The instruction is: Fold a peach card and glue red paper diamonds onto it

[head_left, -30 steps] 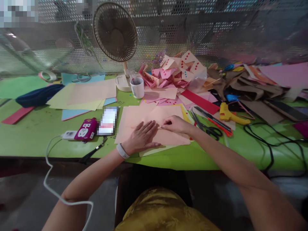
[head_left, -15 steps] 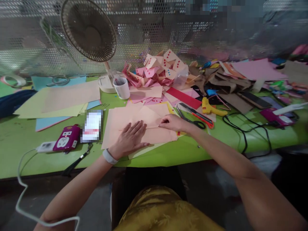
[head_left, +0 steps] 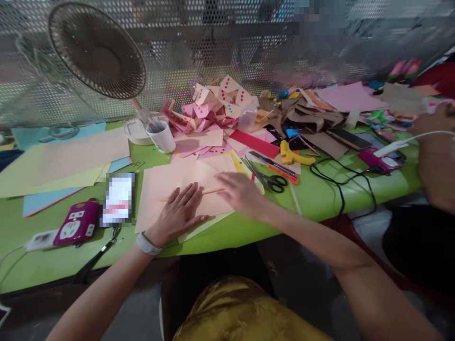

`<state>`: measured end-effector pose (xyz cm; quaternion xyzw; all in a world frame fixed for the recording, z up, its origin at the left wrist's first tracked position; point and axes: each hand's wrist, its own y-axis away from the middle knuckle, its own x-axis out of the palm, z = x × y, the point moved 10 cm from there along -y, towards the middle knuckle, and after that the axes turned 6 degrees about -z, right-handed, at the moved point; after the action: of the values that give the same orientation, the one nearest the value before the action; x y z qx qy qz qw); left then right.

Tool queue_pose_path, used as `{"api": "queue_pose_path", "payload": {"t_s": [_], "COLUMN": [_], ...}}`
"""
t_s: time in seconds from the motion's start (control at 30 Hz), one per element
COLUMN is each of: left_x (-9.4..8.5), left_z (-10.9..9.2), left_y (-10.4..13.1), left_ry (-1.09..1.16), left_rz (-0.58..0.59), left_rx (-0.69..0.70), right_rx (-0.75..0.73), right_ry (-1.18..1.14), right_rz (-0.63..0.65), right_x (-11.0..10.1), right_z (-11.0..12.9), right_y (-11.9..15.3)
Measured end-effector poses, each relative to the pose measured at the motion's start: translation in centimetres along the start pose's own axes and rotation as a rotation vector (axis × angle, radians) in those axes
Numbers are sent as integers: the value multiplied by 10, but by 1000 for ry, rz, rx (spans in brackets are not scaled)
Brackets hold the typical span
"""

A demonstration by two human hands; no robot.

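Observation:
Peach paper sheets (head_left: 149,189) lie in front of me on the green table. My left hand (head_left: 179,208) is pressed flat on them, its fingers stretched out and spread. A narrow folded or rolled ridge of peach paper (head_left: 212,190) runs from beneath that hand toward the right. Over the ridge's right end is my right hand (head_left: 243,194), slightly blurred, palm down with fingers extended to the left and touching the paper or just above it. A white band circles my left wrist. Scissors (head_left: 272,181) with black handles rest to the right of the sheets.
An orange cutter knife (head_left: 280,169) and yellow glue gun (head_left: 293,155) lie at the right. Behind are a white mug (head_left: 161,136), a fan (head_left: 103,61) and cut paper scraps (head_left: 213,106). A phone (head_left: 118,199) lies left. Another person's arm (head_left: 435,161) is far right.
My right hand has gone from a pinch at the paper's fold to outstretched fingers over it. The left hand stays flat on the paper. The view has turned right, showing another person's arm.

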<state>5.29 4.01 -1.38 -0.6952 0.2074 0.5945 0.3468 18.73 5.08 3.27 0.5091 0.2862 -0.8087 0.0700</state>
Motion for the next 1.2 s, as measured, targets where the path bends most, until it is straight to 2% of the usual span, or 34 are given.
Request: {"api": "queue_pose_path", "payload": {"t_s": [0.03, 0.1, 0.23, 0.4, 0.63, 0.8, 1.1, 1.2], "left_x": [0, -1, -2, -3, -12, -6, 1, 0], "left_z": [0, 0, -3, -2, -8, -16, -10, -9], "left_y": [0, -1, -2, -2, -3, -2, 1, 1], "left_ry": [2, 4, -2, 5, -38, -19, 33, 36], "left_rz": [-4, -12, -14, -21, -48, 7, 59, 45], "left_rx": [1, 2, -1, -12, 3, 86, 31, 29], "right_rx": [-109, -205, -187, -180, -172, -185, -206, -210], "right_ry": [-4, 17, 68, 64, 61, 80, 123, 118], "right_rz": [45, 112, 179, 213, 177, 170, 174, 165], "right_x": [13, 37, 60, 63, 63, 63, 65, 65], "right_z": [18, 35, 24, 18, 21, 23, 23, 23], "right_y": [3, 9, 12, 13, 16, 17, 18, 19]}}
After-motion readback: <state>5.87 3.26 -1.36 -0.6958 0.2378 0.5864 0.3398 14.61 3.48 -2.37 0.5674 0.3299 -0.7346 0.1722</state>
